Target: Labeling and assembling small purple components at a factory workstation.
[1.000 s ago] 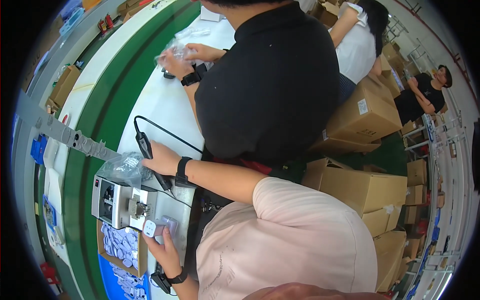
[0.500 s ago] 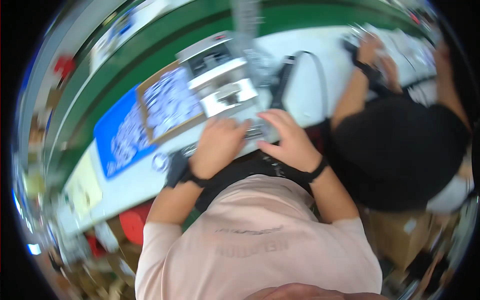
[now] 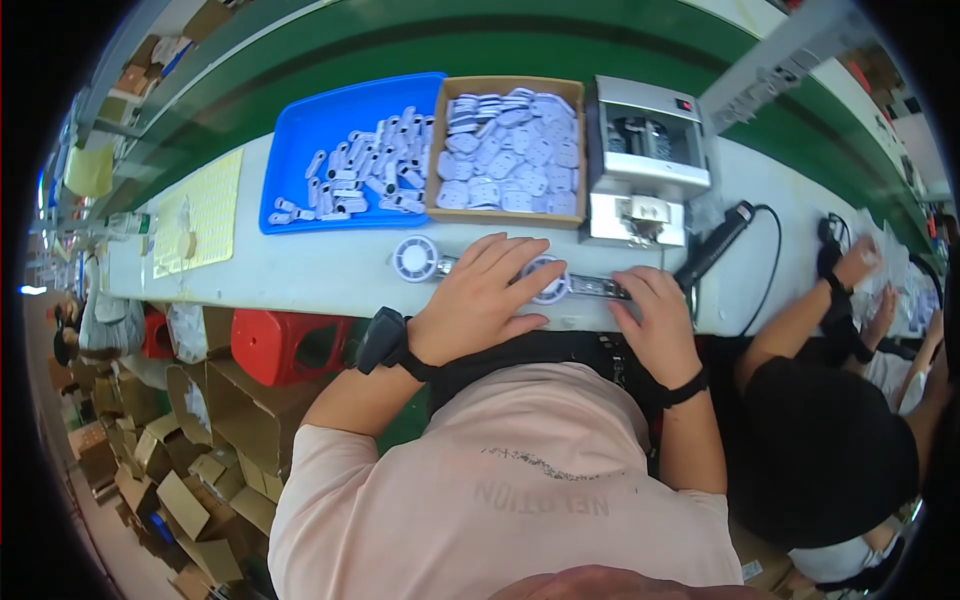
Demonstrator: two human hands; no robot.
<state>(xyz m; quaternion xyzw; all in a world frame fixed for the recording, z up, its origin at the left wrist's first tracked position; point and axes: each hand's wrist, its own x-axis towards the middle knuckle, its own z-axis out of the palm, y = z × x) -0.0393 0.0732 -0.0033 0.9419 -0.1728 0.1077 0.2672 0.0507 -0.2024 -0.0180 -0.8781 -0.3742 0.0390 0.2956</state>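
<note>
On the bench's front edge, a round white spoked piece (image 3: pixel 547 284) lies flat, with a dark, glossy strip (image 3: pixel 592 287) running right from it. My left hand (image 3: pixel 480 300) lies over the round piece with fingers stretched and apart; its fingertips cover part of the rim. My right hand (image 3: pixel 658 325) has its thumb and fingers closed about the strip's right end, which they partly hide. A second round white spoked piece (image 3: pixel 415 258) lies left of my left hand; something shiny beside it runs under that hand.
Behind my hands stand a blue tray (image 3: pixel 290 170) of small white parts, a cardboard box (image 3: pixel 508 216) of flat white pieces and a silver machine (image 3: pixel 650 95). A black corded tool (image 3: pixel 715 245) lies right. A co-worker (image 3: pixel 830 450) sits there; a red stool (image 3: pixel 285 347) stands below left.
The view has turned and become sharper; tray, box and machine sit differently in it. The round piece now shows under my left fingers. My right fingers have closed in on the strip's end.
</note>
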